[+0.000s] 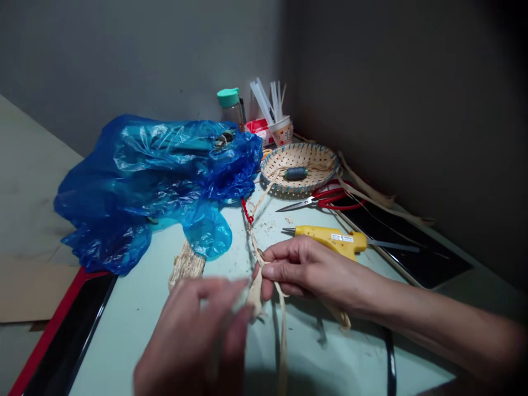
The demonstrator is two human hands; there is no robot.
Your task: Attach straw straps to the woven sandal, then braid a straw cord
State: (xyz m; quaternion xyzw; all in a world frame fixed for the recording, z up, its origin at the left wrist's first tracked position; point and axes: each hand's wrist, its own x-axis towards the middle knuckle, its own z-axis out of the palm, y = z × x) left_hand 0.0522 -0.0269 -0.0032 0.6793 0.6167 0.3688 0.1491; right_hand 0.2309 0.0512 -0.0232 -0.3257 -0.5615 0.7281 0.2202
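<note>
My right hand [307, 269] pinches a pale twisted raffia cord [254, 243] between thumb and fingers above the table. At its far end the cord meets a red cord [247, 212], which runs toward the blue bag. A wider raffia piece [256, 294] hangs below the pinch, and a long loose strand [282, 335] trails toward me. My left hand [193, 330] is close by on the near left, its fingertips beside the raffia. Motion smears its fingers, so I cannot make out whether they hold anything.
A blue plastic bag [165, 165] covers the left back. A woven basket [270, 179] holds a dark thread spool [296, 174]. Red-handled scissors [336, 198] and a yellow glue gun [330, 237] lie to the right. Behind stand a cup of glue sticks [281, 132] and a green-lidded bottle [229, 99].
</note>
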